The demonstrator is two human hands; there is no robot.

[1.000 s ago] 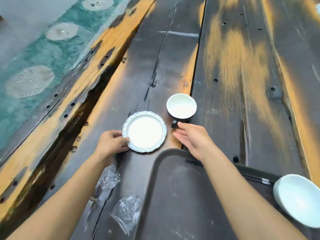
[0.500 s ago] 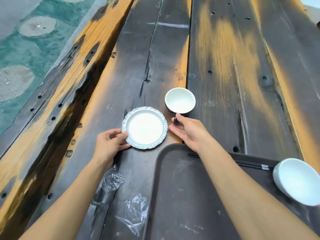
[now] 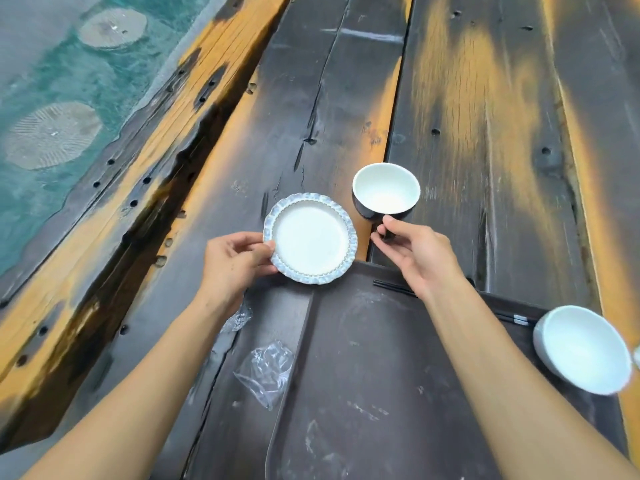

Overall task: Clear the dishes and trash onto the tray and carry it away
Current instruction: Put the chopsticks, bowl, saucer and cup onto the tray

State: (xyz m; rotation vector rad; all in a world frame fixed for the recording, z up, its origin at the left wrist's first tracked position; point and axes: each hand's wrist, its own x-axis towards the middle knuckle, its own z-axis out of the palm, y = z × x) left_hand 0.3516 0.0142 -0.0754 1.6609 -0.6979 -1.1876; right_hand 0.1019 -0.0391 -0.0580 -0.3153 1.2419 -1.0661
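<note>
— Where's the left hand (image 3: 232, 260)?
— Its grip pinches the scalloped saucer (image 3: 310, 238) at the tray (image 3: 363, 393) corner.
— The right hand (image 3: 414, 252)?
— Fingers closed on the dark cup (image 3: 385, 189)'s handle, on the desk (image 3: 485, 98).

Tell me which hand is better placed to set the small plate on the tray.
Left. The left hand already pinches the scalloped plate beside the tray; the right hand holds the cup.

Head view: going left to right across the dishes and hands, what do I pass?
Left hand → scallop-edged white plate with blue rim → dark cup with white inside → right hand → white bowl on the dark tray's right side.
</note>
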